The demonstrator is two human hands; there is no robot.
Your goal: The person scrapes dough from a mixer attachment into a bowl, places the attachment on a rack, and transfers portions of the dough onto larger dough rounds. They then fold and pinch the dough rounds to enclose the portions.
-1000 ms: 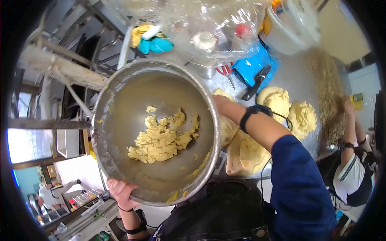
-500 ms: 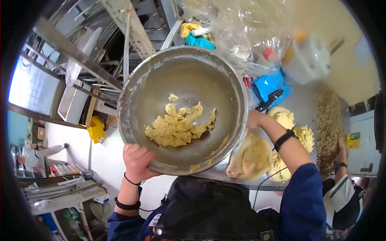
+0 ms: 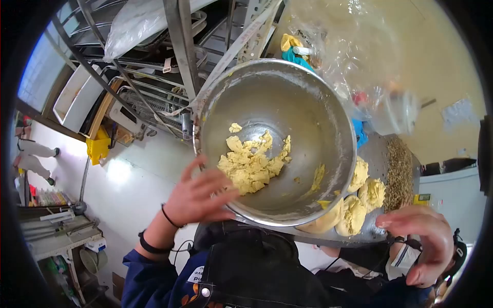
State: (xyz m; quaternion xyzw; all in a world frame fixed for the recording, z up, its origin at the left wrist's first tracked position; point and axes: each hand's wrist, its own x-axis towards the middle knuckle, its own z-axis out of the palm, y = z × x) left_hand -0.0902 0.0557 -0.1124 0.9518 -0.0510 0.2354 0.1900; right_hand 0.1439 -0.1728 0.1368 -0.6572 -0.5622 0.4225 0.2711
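A large steel mixing bowl (image 3: 328, 128) tilts toward me, with crumbly yellow dough (image 3: 251, 167) lying in its bottom. At the bowl's lower left rim is my left hand (image 3: 203, 195), its fingers spread and slightly blurred in front of the metal. My right hand (image 3: 423, 236) is off the bowl at the lower right, thumb and fingers apart in a curve, with nothing in it. Between that hand and the bowl, several yellow dough lumps (image 3: 354, 215) sit on the steel table (image 3: 380, 149). A smoother dough piece (image 3: 323, 220) is partly hidden under the bowl's rim.
Chopped nuts or grain (image 3: 398, 172) form a strip along the table's right side. Clear plastic sheeting (image 3: 354, 46) and a blue packet (image 3: 359, 132) lie behind the bowl. A metal tray rack (image 3: 182, 46) stands at left. Another person's clothing (image 3: 405, 256) shows beyond my right hand.
My right hand has let go of the bowl's right side and moved down to the right. My left hand's fingers have spread at the rim. The bowl appears farther right as the view shifted.
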